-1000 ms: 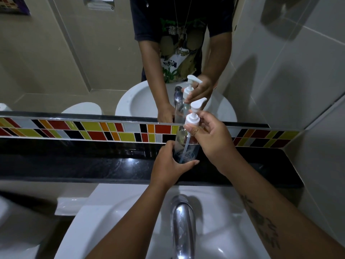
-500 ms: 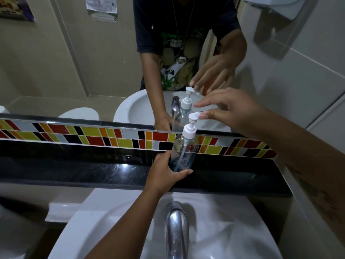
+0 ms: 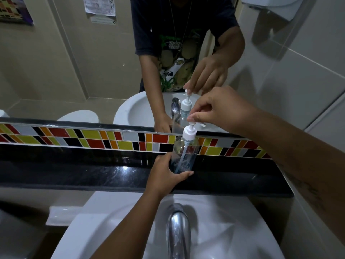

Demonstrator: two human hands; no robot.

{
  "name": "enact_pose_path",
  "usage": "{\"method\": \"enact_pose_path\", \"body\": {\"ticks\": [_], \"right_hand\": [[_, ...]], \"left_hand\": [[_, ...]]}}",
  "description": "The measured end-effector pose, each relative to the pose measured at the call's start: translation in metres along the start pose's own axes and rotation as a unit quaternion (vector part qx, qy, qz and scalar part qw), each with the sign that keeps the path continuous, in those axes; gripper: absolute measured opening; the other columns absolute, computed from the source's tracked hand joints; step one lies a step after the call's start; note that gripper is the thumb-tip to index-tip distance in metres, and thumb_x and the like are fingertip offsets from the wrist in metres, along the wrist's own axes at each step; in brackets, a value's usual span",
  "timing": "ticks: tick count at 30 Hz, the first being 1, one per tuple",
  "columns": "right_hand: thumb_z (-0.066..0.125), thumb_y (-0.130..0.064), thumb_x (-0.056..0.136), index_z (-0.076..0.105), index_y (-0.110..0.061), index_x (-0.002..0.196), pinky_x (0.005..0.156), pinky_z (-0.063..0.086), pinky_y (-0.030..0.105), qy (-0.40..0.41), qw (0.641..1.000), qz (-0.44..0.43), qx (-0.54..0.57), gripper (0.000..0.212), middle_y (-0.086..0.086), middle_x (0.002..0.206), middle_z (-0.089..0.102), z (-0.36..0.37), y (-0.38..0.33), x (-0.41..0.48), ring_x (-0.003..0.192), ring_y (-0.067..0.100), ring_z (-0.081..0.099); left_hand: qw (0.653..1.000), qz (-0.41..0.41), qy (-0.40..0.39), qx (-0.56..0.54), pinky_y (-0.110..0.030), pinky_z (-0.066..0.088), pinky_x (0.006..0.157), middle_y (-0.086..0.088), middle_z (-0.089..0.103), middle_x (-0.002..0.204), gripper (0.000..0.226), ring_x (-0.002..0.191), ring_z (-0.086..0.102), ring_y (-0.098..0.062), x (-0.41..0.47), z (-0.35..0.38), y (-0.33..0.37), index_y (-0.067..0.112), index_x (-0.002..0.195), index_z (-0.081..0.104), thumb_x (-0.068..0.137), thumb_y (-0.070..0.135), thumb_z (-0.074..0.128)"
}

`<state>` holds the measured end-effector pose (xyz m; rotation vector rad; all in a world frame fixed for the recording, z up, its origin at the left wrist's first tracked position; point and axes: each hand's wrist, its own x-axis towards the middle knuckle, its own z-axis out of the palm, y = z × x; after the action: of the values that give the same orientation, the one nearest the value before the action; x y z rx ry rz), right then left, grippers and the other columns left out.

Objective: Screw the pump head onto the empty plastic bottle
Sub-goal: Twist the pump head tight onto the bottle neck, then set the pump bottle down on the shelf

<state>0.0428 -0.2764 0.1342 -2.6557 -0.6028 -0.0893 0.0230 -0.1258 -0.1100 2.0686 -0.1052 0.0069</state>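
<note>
Bathroom tile and a wide mirror fill the upper half of the head view, with a strip of coloured mosaic tiles under the glass and a polished black ledge below that. At six o'clock a chrome tap curves over the white washbasin.

Just right of centre the empty plastic bottle stands on the black ledge, tilted a little so its top leans toward one o'clock. It is clear, and the dip tube shows running down inside it. The left hand wraps the base of the bottle from seven o'clock, fingers curled round the far side and thumb laid across the front, holding it firm.

The pump head sits on the neck of the bottle, its white collar seated on the shoulder. Whether the thread is fully home cannot be told. From two o'clock the right hand reaches in, its thumb and forefinger pressed together in a pinch at the top of the pump, at the nozzle; the other fingers are folded loosely behind.

Judged from this, the screwing step is at or near its end, and the fingers sit on the nozzle rather than the collar. The next move probably calls for a last check twist on the collar, the left hand bracing the bottle against the turn.

The mirror repeats the hands and the bottle at twelve o'clock.
</note>
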Motion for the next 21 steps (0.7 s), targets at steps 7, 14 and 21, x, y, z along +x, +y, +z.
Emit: {"method": "enact_pose_path", "body": {"ticks": [7, 14, 21], "right_hand": [[0.076, -0.032, 0.080, 0.073, -0.005, 0.069, 0.054, 0.039, 0.022, 0.036, 0.991, 0.095, 0.083, 0.029, 0.010, 0.063, 0.067, 0.011, -0.001, 0.002, 0.053, 0.008, 0.048], [0.070, -0.040, 0.083, 0.068, -0.011, 0.077, 0.066, 0.043, 0.029, 0.085, 0.961, 0.176, 0.198, 0.030, -0.001, 0.061, 0.067, 0.019, -0.002, -0.007, 0.061, 0.008, 0.058], [0.052, -0.042, 0.095, 0.064, -0.007, 0.092, 0.059, 0.042, 0.031, 0.199, 0.887, 0.270, 0.317, 0.036, 0.002, 0.064, 0.061, 0.060, 0.036, -0.042, 0.055, 0.010, 0.052]], "left_hand": [[1.000, -0.008, -0.003, -0.001, -0.017, 0.048, 0.089, 0.013, 0.054, 0.112, 0.063, 0.116, 0.058, -0.014, -0.002, -0.002, 0.004, 0.030, 0.125, 0.064, 0.073, 0.046, 0.095], [1.000, -0.010, 0.005, -0.005, -0.020, 0.050, 0.091, 0.007, 0.059, 0.116, 0.059, 0.111, 0.060, -0.013, -0.003, -0.003, 0.008, 0.037, 0.116, 0.062, 0.068, 0.048, 0.096], [0.997, -0.040, -0.044, -0.044, -0.042, 0.051, 0.118, 0.000, 0.057, 0.146, 0.121, 0.135, 0.057, -0.017, -0.003, -0.011, 0.007, 0.028, 0.154, 0.049, 0.048, 0.061, 0.100]]}}
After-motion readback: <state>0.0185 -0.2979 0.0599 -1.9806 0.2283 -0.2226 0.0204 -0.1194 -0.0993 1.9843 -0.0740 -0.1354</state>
